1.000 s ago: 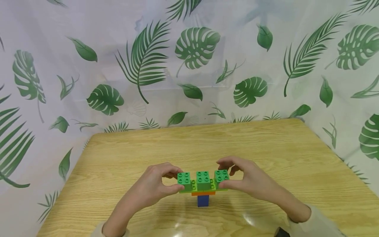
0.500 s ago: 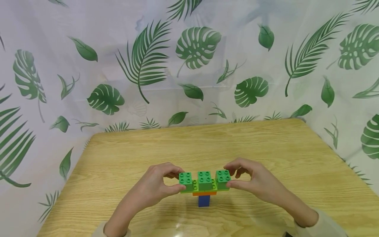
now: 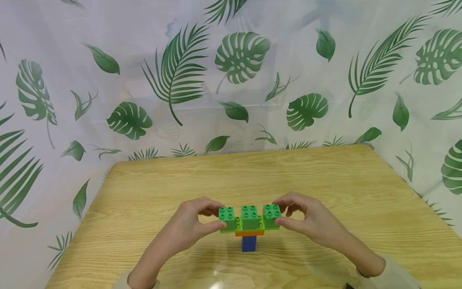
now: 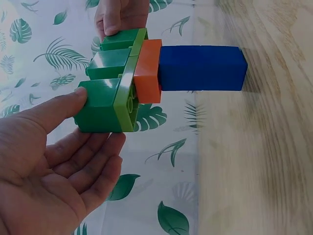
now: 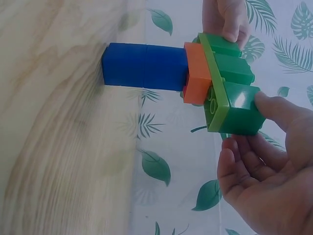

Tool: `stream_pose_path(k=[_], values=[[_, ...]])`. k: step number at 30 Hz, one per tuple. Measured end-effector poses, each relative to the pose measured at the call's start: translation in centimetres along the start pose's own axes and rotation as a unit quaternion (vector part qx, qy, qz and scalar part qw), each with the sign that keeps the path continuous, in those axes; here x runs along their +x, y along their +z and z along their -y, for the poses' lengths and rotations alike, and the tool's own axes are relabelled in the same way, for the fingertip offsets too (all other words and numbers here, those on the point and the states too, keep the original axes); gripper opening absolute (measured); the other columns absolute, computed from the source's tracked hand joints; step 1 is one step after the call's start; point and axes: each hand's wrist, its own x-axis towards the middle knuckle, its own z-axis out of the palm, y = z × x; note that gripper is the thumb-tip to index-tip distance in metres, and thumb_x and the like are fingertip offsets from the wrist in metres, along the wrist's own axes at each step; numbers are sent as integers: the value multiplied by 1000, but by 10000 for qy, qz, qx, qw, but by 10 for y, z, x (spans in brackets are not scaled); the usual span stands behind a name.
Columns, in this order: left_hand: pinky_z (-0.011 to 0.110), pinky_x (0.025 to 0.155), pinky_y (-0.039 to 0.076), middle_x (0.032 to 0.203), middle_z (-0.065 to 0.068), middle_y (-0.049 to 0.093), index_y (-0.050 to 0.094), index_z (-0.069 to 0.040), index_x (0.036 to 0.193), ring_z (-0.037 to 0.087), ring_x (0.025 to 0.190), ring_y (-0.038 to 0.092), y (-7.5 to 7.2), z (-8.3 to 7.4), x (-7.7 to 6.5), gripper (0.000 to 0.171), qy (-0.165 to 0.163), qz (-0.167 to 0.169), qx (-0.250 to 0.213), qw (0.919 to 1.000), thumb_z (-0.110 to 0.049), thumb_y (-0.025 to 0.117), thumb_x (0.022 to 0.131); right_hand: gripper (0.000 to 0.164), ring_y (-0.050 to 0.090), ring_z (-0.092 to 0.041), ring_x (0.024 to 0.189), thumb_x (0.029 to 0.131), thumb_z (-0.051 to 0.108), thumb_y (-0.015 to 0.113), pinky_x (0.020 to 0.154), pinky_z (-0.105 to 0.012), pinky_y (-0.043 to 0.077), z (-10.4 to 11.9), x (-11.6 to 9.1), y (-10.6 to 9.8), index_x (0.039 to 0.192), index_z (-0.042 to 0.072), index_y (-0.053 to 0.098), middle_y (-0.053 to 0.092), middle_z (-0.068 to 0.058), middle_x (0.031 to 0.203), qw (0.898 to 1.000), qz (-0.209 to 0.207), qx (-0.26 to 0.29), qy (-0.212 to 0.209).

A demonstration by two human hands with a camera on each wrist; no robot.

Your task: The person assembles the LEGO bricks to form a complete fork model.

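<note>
A toy-brick build with a T-like outline stands on the wooden table. Its column is made of blue bricks (image 3: 249, 243), with a seam visible in the right wrist view. Over that lie an orange brick (image 3: 250, 233) and a light green studded layer (image 3: 238, 223). Three green bricks sit in a row on top, the middle green brick (image 3: 249, 218) untouched. My left hand (image 3: 185, 222) pinches the left green brick (image 3: 226, 219) between thumb and fingers. At the other end, my right hand (image 3: 312, 220) pinches the right green brick (image 3: 271, 217) likewise.
The wood-grain table (image 3: 173, 180) spreads out around the build. A white sheet with green leaf prints (image 3: 195, 132) hangs behind the table and along its sides. A small dark object (image 3: 348, 286) shows at the bottom edge, near the right sleeve (image 3: 388, 275).
My right hand has shifted slightly outward to the right since a second ago. In the last half second the build's top has risen slightly in the head view, while the column's foot stays almost in place.
</note>
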Motion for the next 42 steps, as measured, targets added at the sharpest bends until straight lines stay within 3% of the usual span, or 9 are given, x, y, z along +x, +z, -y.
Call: stream_pose_path(k=[8,18,28,42], values=[[35,87,56,109,-1,73,73,-9,124,16,99,67,2,11,11,37,-113,-170,-363,9991,-27,80,93,26,64,-14,94,96,13,75,81,-29,56,-8,10,-2,122,7,71,69,2,105,10000,12,32,49],[36,88,56,110,2,73,70,-6,128,17,100,68,-3,25,27,40,-191,-6,-792,9967,-29,77,95,28,65,-18,95,98,17,74,81,-31,56,-15,26,-7,122,3,71,72,-1,108,9992,156,64,375],[43,97,53,119,2,72,68,-8,134,20,108,67,-7,35,45,44,-387,-14,-999,9942,-29,76,96,35,66,-23,99,99,26,73,84,-30,56,-24,42,-10,126,3,70,72,-3,107,9965,210,164,796],[48,105,48,127,5,69,65,-9,138,24,118,63,-8,47,68,45,-623,-172,-1325,9891,-28,73,99,45,67,-24,107,101,28,70,93,-33,53,-35,59,-12,135,-1,65,70,-12,125,9926,129,491,1107]])
